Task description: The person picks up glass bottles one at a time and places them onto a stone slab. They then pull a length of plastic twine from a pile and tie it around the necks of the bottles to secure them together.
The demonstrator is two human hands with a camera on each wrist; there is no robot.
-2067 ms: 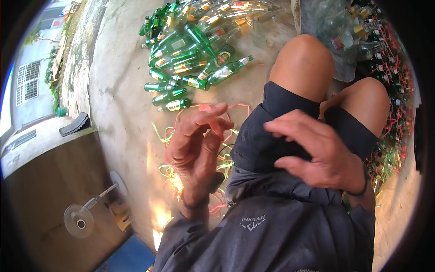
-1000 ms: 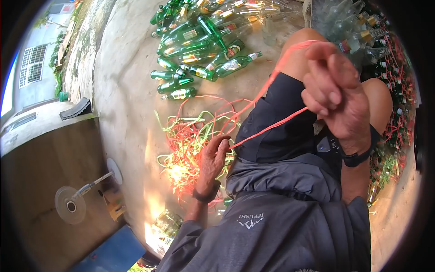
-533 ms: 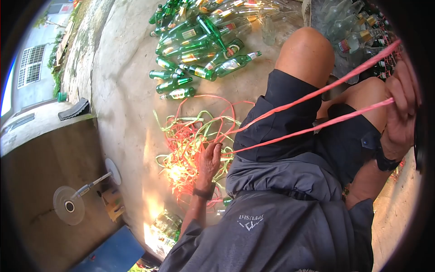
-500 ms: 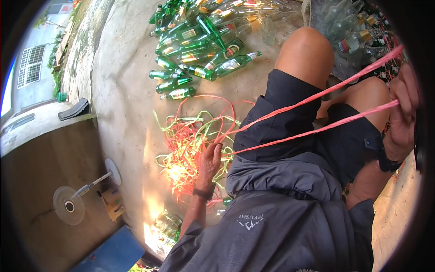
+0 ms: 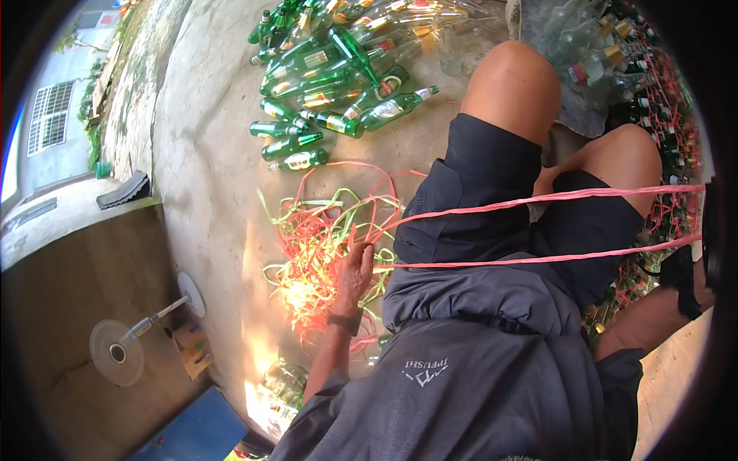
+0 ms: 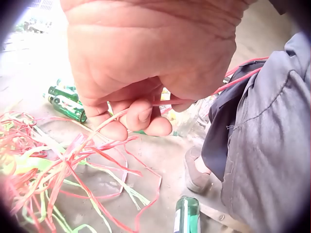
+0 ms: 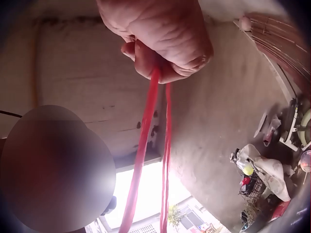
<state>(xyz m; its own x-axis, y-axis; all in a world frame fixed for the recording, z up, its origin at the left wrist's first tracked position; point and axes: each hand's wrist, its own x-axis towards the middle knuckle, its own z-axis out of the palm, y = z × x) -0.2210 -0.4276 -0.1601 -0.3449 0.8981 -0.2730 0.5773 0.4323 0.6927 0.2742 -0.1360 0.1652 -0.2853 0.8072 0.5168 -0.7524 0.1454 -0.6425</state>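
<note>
Two strands of red plastic twine stretch across the lap from the left hand toward the right edge of the head view. My left hand is low over a tangled heap of red and yellow-green twine. In the left wrist view, the left hand's curled fingers hold a strand that runs between them and the thumb. The right hand is beyond the head view's edge, where only its forearm and black wristband show. The right wrist view has the right hand curled in a fist round both strands.
Many green and clear glass bottles lie on the concrete floor ahead. More bottles, some bound in red twine, stand on the right. Bent knees fill the middle. A fan and a blue panel are at lower left.
From in front of the body, the right hand has swung far right and out of the head view, drawing the twine out. The left hand has dropped to the heap and stayed there.
</note>
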